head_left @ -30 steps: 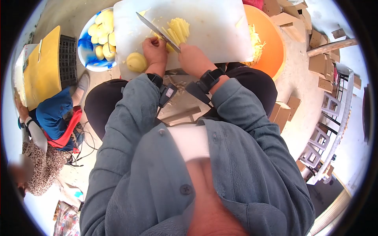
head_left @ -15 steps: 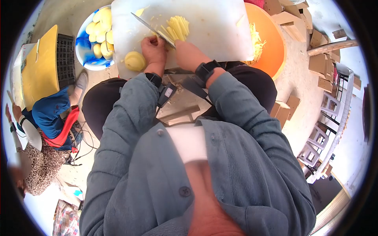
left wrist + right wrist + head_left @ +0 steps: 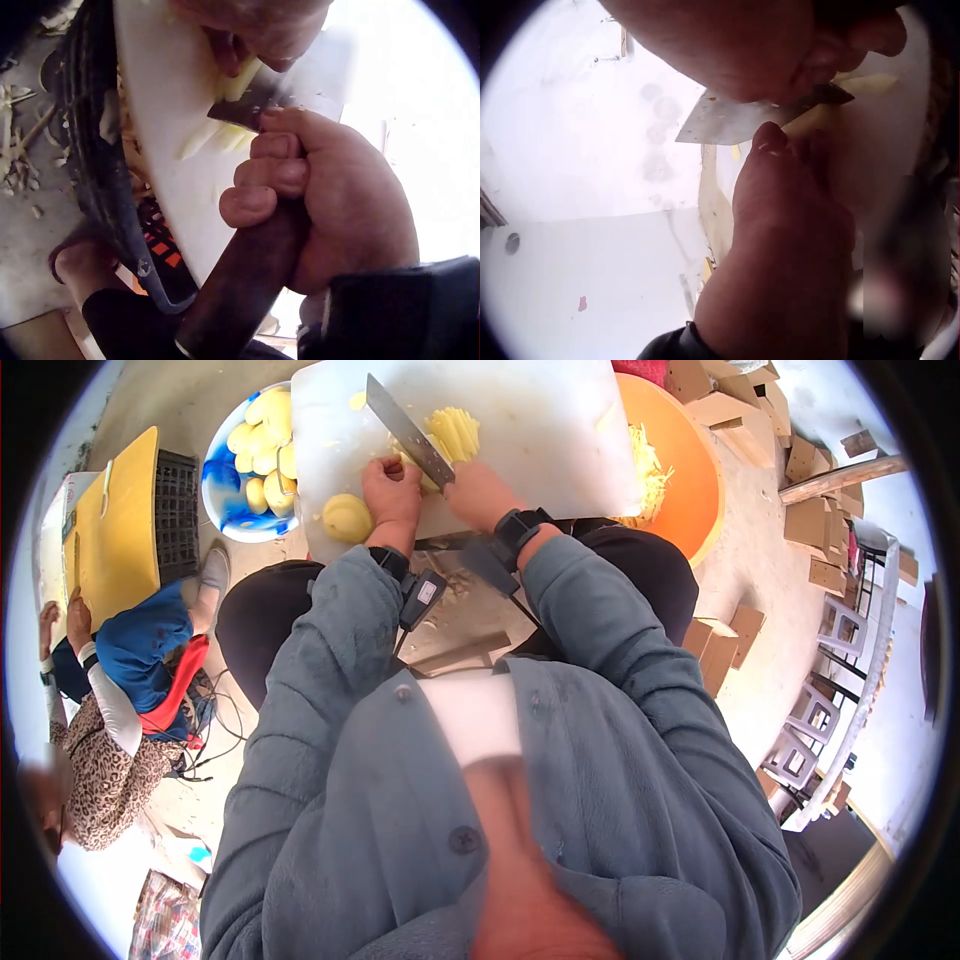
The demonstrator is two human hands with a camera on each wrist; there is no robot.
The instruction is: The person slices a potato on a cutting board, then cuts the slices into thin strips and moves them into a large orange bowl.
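My right hand (image 3: 483, 495) grips the dark wooden handle (image 3: 247, 277) of a cleaver (image 3: 408, 435). The blade slants up and left over a white cutting board (image 3: 550, 440), its flat face showing. Just left of it, my left hand (image 3: 392, 495) has its fingers bent down on potato pieces (image 3: 240, 82), right by the blade; the fingers partly hide them. A bunch of cut potato sticks (image 3: 455, 432) lies on the blade's far right side. Close to the left wrist rests a peeled potato (image 3: 347, 518) on the board.
Left of the board stands a blue and white bowl (image 3: 215, 485) of peeled potatoes. An orange basin (image 3: 700, 470) with potato shreds (image 3: 648, 480) is at the right. Another person sits at far left beside a yellow board (image 3: 120, 510) and black crate (image 3: 177, 510). Cardboard boxes (image 3: 735, 420) lie at far right.
The cleaver's blade has swung steeper and rightward at its tip, showing more of its face. The right hand has shifted slightly left from a second ago; the left hand stays nearly in place.
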